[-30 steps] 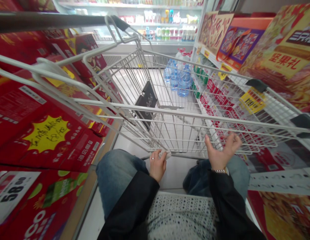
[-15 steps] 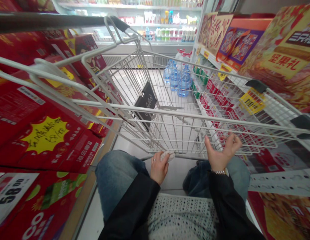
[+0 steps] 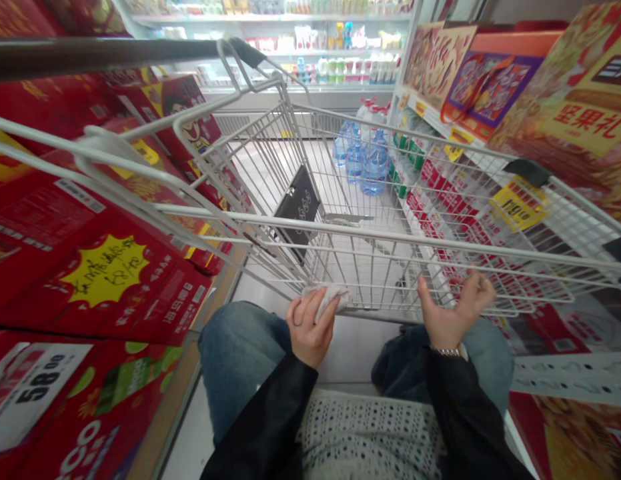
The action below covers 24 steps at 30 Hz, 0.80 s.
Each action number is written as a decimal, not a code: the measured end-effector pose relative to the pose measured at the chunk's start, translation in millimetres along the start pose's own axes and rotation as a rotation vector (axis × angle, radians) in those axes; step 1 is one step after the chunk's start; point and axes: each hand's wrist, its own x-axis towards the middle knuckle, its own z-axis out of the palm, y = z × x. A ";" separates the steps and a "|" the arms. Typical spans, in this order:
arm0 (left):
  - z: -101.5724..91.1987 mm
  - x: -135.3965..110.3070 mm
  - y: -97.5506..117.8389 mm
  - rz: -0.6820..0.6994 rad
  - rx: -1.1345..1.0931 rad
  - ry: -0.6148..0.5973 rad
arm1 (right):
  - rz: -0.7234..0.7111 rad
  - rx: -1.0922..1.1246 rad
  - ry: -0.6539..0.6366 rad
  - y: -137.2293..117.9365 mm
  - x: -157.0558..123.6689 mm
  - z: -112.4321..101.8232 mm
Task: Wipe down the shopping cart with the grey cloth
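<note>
Supermarket aisle. Red gift boxes (image 3: 105, 267) stacked left of left hand (image 3: 310, 330). Product shelves (image 3: 435, 123) right of right hand (image 3: 453, 313). Pale floor (image 3: 357, 348) below; large water bottles (image 3: 364, 160), bright chiller shelves (image 3: 340, 50) far ahead.

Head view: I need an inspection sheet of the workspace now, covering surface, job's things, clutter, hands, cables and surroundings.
Surface: pale floor under the shopping cart, seen between the person's knees.
Job's things: white cloth pressed on the cart's lower back wires; a black panel hangs inside the basket.
Clutter: nothing seen in the basket.
Hands: left hand closed on the cloth; right hand open, fingertips on the cart's wire mesh.
Cables: nothing seen.
Surroundings: red boxes stacked on the left; gift boxes and a yellow price tag on the right; water bottles ahead on the floor.
</note>
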 end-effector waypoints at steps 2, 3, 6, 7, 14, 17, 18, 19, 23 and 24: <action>-1.5 -2.9 1.4 0.022 -0.035 -0.039 | 0.016 -0.015 -0.006 0.2 -0.7 0.3; -5.4 -0.7 0.4 0.028 -0.050 -0.049 | 0.023 -0.020 -0.011 0.4 -1.0 0.3; -27.2 21.1 -7.5 0.024 -0.073 0.035 | 0.028 -0.014 -0.027 1.2 -1.5 -0.3; -35.1 31.2 -10.7 0.017 -0.066 0.103 | 0.026 -0.011 -0.027 1.7 -1.5 -0.6; -33.0 39.9 -13.5 0.096 0.033 0.131 | 0.017 0.001 -0.006 5.9 -3.2 -0.5; -25.0 24.4 -12.7 0.089 -0.055 0.069 | 0.057 -0.002 -0.020 4.2 -3.6 0.0; -27.8 25.4 -14.7 0.082 -0.061 0.073 | 0.068 -0.004 -0.023 3.3 -3.5 0.1; -33.5 30.4 -18.1 0.072 -0.058 0.090 | 0.075 -0.007 -0.025 2.5 -3.4 0.1; -69.5 76.9 -38.2 0.021 0.081 0.305 | 0.068 -0.010 -0.009 2.5 -3.6 0.1; -76.6 88.2 -41.9 0.023 0.097 0.324 | 0.062 -0.004 -0.006 3.4 -3.8 0.2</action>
